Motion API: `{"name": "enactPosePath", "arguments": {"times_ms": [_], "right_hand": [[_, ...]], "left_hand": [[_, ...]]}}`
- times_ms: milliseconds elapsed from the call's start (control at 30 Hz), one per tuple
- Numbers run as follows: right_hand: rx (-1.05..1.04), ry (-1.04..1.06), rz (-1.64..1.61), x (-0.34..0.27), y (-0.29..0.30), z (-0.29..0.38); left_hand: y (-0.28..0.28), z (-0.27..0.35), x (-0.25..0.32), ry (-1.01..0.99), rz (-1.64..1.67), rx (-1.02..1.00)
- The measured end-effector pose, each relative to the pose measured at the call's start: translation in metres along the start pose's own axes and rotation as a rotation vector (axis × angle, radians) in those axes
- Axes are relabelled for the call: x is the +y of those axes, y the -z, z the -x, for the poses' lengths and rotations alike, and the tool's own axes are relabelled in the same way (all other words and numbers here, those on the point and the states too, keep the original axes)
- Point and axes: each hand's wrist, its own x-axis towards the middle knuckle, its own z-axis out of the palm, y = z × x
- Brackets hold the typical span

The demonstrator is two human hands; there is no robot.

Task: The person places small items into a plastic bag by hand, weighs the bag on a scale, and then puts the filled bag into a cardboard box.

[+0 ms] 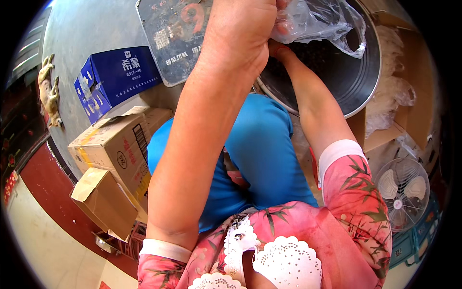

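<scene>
My left hand [249,25] is raised at the top of the view, its fingers closed on a clear plastic bag [317,21]. The bag's loose handle hangs at the right, above a large round metal tub [346,86]. Small dark pieces lie inside the tub, too shadowed to identify. My right hand [277,50], with a thin red cord at the wrist, reaches over the tub just below the bag. Most of it is hidden behind my left wrist, so its fingers and anything in them cannot be seen.
A blue carton [122,76], a dark printed board [173,43] and brown cardboard boxes [115,144] are on the left. Farther left, an animal [49,90] lies on the floor. At the right are an open carton [415,94] holding plastic-wrapped pale material and an electric fan [402,195].
</scene>
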Motion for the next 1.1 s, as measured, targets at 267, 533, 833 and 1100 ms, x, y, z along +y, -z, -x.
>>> {"name": "enactPosePath", "arguments": {"times_ms": [267,533,833,1100], "right_hand": [[-0.218,-0.267,-0.259,-0.048,0.039,0.053],[-0.405,-0.267,-0.456,-0.071,0.097,0.081],[-0.648,-0.206,-0.762,-0.06,0.201,0.208],[-0.409,0.043,-1.198,-0.072,0.222,0.221]], "left_hand": [[0.005,0.009,0.002,0.021,-0.063,-0.031],[0.019,-0.014,-0.025,-0.075,-0.243,0.126],[0.024,-0.032,-0.055,-0.092,-0.417,0.126],[0.009,-0.017,-0.078,-0.09,-0.649,-0.111]]}}
